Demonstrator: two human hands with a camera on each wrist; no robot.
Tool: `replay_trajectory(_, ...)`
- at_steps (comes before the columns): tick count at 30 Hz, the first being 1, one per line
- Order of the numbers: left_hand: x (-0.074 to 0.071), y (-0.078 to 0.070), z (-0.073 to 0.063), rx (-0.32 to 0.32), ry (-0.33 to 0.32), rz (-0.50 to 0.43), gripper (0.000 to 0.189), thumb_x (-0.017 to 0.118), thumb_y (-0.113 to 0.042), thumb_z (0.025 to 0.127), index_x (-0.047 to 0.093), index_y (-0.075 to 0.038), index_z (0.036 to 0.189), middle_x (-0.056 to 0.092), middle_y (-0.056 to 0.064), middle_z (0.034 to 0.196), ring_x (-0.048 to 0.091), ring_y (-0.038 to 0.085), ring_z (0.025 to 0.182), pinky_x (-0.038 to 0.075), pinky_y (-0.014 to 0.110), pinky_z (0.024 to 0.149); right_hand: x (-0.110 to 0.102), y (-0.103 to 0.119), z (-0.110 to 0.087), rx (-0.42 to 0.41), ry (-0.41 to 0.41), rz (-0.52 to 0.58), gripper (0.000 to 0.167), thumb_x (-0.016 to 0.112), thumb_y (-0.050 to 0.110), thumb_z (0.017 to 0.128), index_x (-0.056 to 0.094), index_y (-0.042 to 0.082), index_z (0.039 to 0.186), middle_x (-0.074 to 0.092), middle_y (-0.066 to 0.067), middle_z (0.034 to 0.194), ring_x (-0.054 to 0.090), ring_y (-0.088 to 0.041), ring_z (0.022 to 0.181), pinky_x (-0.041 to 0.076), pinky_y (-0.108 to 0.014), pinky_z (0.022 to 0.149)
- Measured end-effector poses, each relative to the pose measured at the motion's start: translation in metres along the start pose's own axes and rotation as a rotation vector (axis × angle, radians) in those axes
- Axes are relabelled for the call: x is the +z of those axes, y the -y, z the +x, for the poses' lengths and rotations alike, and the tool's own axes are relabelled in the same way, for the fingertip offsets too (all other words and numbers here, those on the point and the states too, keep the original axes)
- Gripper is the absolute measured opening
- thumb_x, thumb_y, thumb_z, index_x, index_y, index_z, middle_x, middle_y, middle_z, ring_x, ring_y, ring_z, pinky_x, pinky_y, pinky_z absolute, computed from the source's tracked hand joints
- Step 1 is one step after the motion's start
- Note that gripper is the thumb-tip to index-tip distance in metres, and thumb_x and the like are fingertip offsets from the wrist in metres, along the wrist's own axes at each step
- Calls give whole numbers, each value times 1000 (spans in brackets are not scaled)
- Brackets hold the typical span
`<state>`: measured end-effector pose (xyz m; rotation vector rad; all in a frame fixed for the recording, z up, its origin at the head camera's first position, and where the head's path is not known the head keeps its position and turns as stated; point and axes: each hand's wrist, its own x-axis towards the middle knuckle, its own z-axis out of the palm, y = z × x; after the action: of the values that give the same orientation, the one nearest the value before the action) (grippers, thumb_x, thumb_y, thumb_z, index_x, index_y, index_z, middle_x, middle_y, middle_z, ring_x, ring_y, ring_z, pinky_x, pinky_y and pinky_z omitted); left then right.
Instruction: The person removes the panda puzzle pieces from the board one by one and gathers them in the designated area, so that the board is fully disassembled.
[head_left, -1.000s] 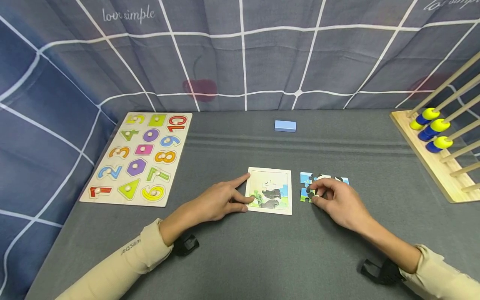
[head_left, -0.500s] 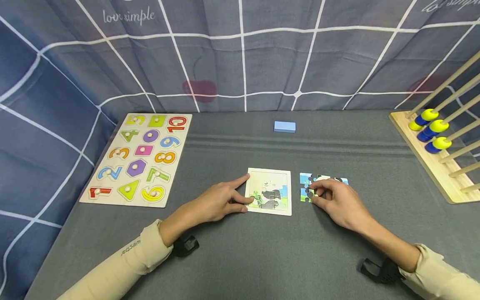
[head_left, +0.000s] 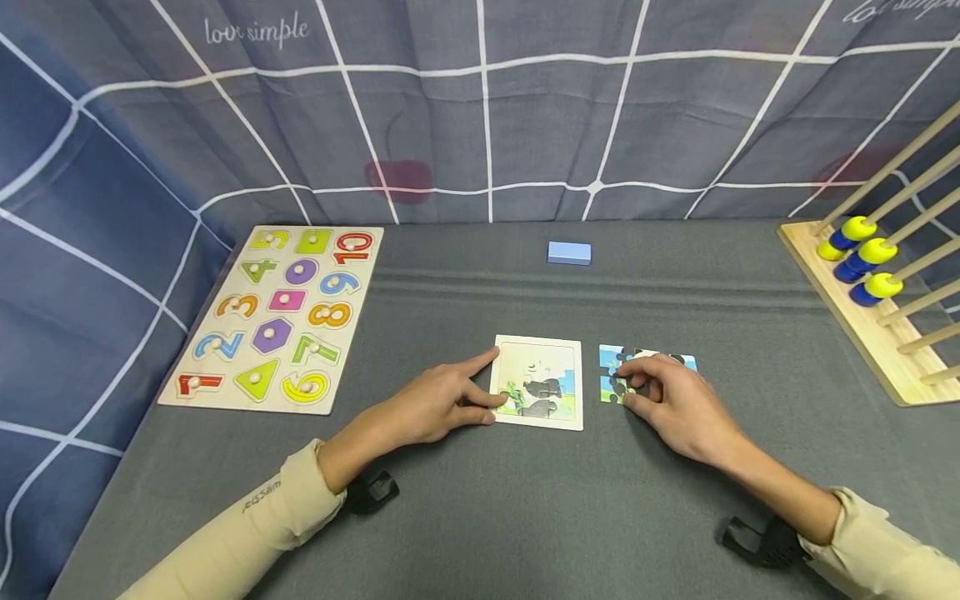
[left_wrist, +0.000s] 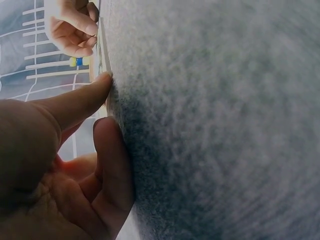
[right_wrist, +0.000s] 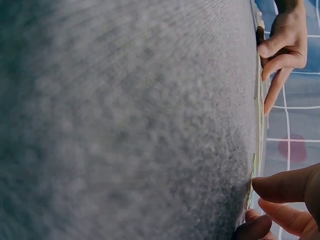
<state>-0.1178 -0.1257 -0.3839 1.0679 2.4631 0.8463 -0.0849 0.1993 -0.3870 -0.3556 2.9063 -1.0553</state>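
In the head view, my left hand [head_left: 431,404] lies at the left side of a small wooden jigsaw tray [head_left: 536,424], one fingertip on its picture and the index finger at its upper left edge. The tray's picture has dark animal shapes, green leaves and a blue strip. To its right lie several jigsaw pieces [head_left: 611,356] in blue, green, black and white. My right hand [head_left: 678,408] pinches a jigsaw piece [head_left: 619,386] among them between thumb and index finger, and covers part of the group. In the left wrist view, the left thumb and fingers are close against the tray's edge.
A board of knobbed numbers and shapes [head_left: 273,321] lies on the left of the grey table [head_left: 480,517]. A blue block [head_left: 569,253] sits near the back curtain [head_left: 540,125]. At the right stands a wooden rack [head_left: 885,333] with rods and blue and yellow beads.
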Motion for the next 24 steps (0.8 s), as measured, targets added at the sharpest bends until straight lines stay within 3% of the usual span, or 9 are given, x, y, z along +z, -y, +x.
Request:
replay_trajectory(11,-1,-1,0,-22,8,6,33,73,-20,90,71,-12,122,29,19,156,44,35,133,41,46,103,0,14,6,-41,2,28,24,74,1,83,73,10,106,57,1,88,47,-11,71,39,-29,63)
replay_trajectory(24,-1,-1,1,-21,16,-8,33,73,-19,91,71,-11,122,28,21,156,44,33,132,41,45,103,21,40,23,-138,99,139,23,73,1,84,71,6,106,55,5,84,50,-11,71,41,-28,64)
